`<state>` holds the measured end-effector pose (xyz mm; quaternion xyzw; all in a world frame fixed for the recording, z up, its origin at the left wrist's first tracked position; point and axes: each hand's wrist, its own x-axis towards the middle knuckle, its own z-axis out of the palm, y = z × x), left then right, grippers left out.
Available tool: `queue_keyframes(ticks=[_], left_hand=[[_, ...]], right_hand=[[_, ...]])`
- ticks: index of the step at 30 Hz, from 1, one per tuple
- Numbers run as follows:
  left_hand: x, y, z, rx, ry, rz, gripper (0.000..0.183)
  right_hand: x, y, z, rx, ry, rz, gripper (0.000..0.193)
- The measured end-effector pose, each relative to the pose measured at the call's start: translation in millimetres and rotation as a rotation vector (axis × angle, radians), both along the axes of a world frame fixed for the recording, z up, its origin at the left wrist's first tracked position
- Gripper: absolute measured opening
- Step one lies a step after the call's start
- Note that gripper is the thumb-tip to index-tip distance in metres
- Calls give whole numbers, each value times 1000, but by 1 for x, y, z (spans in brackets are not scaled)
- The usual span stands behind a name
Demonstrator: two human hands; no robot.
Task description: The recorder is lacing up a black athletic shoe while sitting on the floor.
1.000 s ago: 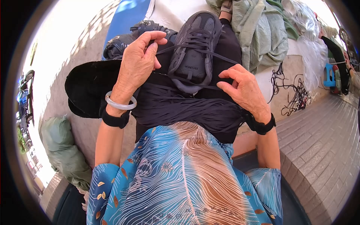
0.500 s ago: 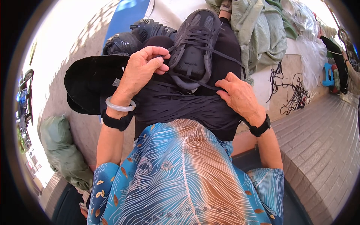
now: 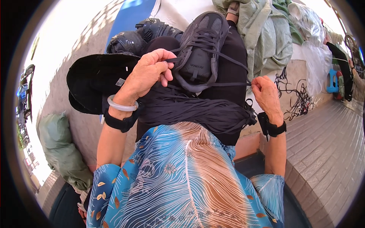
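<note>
A dark grey sneaker (image 3: 194, 64) rests on my lap with its toe pointing away, black lace threaded through its upper eyelets. My left hand (image 3: 149, 72) is beside the shoe's left edge, thumb and forefinger pinching a black shoelace (image 3: 176, 59). Out to the right, my right hand (image 3: 267, 95) pinches a lace stretched sideways past the heel. Another stretch of lace slants from the eyelets toward that hand. A thick bundle of loose black laces (image 3: 190, 110) lies across my lap, just nearer than the heel.
More dark shoes (image 3: 127, 42) sit beyond my left hand, near a black curved piece (image 3: 93, 79). Grey-green sheeting (image 3: 266, 41) and clear plastic (image 3: 315, 68) are at the far right. Tangled laces (image 3: 298, 93) lie on the ground. A stuffed green sack (image 3: 61, 148) is at left.
My right hand has moved outward to the right, drawing the lace straighter past the heel. My left hand has shifted slightly right and holds its lace near the shoe's edge.
</note>
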<state>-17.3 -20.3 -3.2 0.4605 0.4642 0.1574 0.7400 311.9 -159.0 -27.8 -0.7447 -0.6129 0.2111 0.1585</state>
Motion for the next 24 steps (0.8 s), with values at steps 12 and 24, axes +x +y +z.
queue_keyframes(ticks=[12,24], left_hand=[[7,6,-14,433,272,-167,20],[18,13,-4,7,111,9,23]], right_hand=[[-55,17,28,69,143,201,15],[-51,16,18,69,-31,209,9]])
